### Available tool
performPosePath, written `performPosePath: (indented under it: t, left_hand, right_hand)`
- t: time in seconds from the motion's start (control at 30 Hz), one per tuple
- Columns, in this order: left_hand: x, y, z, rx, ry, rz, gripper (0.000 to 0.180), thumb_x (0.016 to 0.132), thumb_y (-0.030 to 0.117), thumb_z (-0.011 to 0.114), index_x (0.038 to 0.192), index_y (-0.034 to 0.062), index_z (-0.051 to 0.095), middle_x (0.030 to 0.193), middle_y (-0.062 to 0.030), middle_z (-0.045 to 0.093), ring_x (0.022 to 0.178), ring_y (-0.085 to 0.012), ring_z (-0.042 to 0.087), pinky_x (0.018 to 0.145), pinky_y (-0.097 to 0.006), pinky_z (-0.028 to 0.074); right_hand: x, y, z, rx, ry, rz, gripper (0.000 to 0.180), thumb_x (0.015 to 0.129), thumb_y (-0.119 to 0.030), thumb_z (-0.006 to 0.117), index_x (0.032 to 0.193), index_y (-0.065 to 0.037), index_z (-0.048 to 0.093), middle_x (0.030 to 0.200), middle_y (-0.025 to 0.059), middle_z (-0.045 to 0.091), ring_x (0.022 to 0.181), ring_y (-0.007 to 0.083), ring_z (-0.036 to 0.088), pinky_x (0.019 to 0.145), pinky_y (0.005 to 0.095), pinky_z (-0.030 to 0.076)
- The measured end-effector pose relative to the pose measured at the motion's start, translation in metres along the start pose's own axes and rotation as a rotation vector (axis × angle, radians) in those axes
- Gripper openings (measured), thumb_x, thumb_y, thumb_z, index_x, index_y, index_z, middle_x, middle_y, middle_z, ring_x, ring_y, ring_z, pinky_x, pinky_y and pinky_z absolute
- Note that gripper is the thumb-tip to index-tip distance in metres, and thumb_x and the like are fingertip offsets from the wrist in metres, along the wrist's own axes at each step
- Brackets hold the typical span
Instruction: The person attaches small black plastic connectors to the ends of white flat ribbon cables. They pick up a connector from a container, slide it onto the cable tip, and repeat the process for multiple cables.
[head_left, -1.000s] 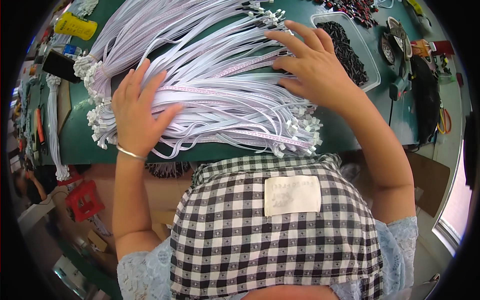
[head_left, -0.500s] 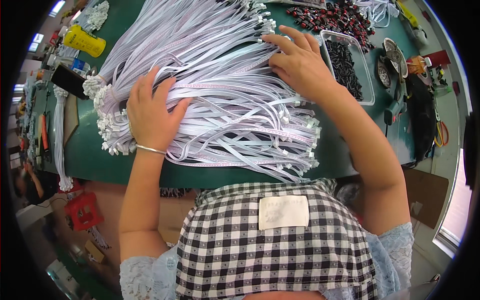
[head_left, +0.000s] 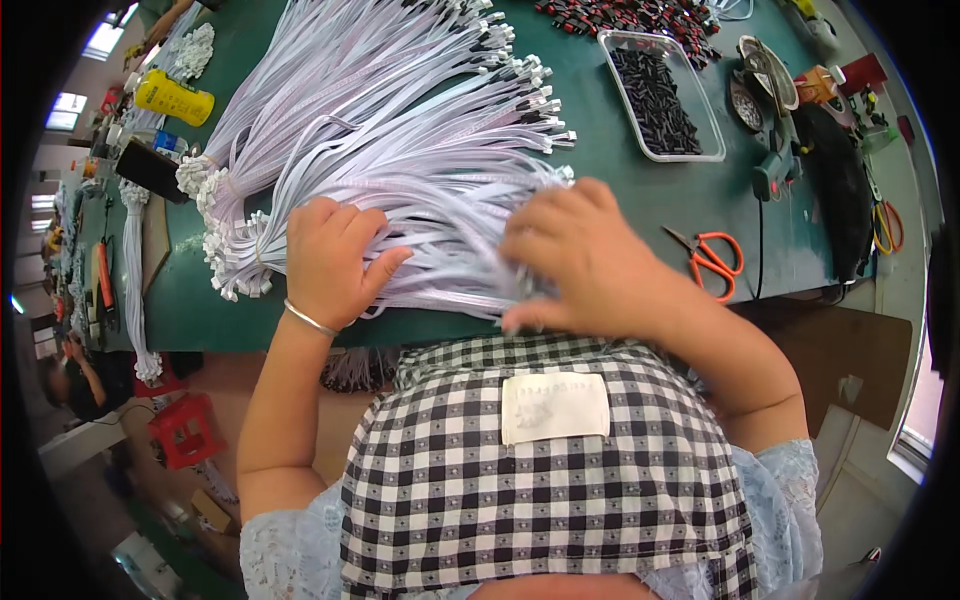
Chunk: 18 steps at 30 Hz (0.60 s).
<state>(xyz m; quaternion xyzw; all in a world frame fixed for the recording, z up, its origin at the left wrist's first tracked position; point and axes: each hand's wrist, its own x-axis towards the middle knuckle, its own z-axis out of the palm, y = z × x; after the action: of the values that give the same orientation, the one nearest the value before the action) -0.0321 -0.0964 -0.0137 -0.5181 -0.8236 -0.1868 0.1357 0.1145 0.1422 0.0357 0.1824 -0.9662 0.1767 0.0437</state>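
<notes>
Presently, the left hand (head_left: 332,262) rests curled on white ribbon cables (head_left: 445,215) that stretch under the right hand (head_left: 580,262), itself apart and blurred; I cannot tell whether either grips. Orange-handled scissors (head_left: 722,262) lie right of both, a clear tray (head_left: 707,122) of black pieces (head_left: 655,100) farther ahead.

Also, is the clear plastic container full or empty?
Partly filled: black pieces cover most of the clear plastic container, leaving a bare strip along its right side.
</notes>
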Motion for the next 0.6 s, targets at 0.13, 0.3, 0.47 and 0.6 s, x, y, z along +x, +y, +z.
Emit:
performPosePath:
  t: [0.13, 0.3, 0.47, 0.6]
  left_hand:
    - [0.009, -0.001, -0.009, 0.007, -0.186, -0.026, 0.029, 0.081, 0.037, 0.064, 0.086, 0.0086, 0.064, 0.072, -0.0029, 0.059, 0.072, -0.0253, 0.051, 0.066, -0.037, 0.038]
    - [0.072, 0.014, -0.016, -0.174, -0.062, 0.100, 0.012, 0.081, 0.017, 0.065, 0.084, 0.0058, 0.063, 0.072, -0.0069, 0.058, 0.073, -0.0259, 0.058, 0.064, -0.036, 0.046]
    - [0.122, 0.032, 0.038, -0.216, -0.077, 0.190, 0.007, 0.080, 0.012, 0.064, 0.084, 0.0072, 0.063, 0.080, -0.0066, 0.058, 0.077, -0.0279, 0.059, 0.069, -0.039, 0.047]
    - [0.124, 0.036, 0.061, -0.216, -0.034, 0.180, 0.004, 0.077, 0.009, 0.065, 0.080, 0.0087, 0.062, 0.077, -0.0068, 0.056, 0.079, -0.0277, 0.057, 0.071, -0.038, 0.047]
  right_hand:
    - [-0.015, 0.008, -0.002, 0.453, -0.151, -0.083, 0.046, 0.080, -0.048, 0.064, 0.104, -0.008, 0.066, 0.119, 0.0145, 0.059, 0.108, 0.0308, 0.055, 0.095, 0.0413, 0.038]
    - [-0.016, 0.020, -0.008, 0.597, -0.223, -0.061, 0.045, 0.084, -0.045, 0.061, 0.108, -0.008, 0.064, 0.126, 0.0186, 0.055, 0.114, 0.0351, 0.053, 0.096, 0.0430, 0.040]
    - [-0.017, 0.013, -0.028, 0.704, -0.196, 0.112, 0.033, 0.084, -0.031, 0.065, 0.106, -0.007, 0.065, 0.113, 0.0156, 0.063, 0.102, 0.0295, 0.060, 0.086, 0.0388, 0.047]
    - [-0.014, 0.051, -0.065, 0.220, 0.202, 0.431, 0.015, 0.085, -0.013, 0.061, 0.096, -0.005, 0.066, 0.089, 0.0108, 0.065, 0.080, 0.0278, 0.063, 0.071, 0.0372, 0.049]
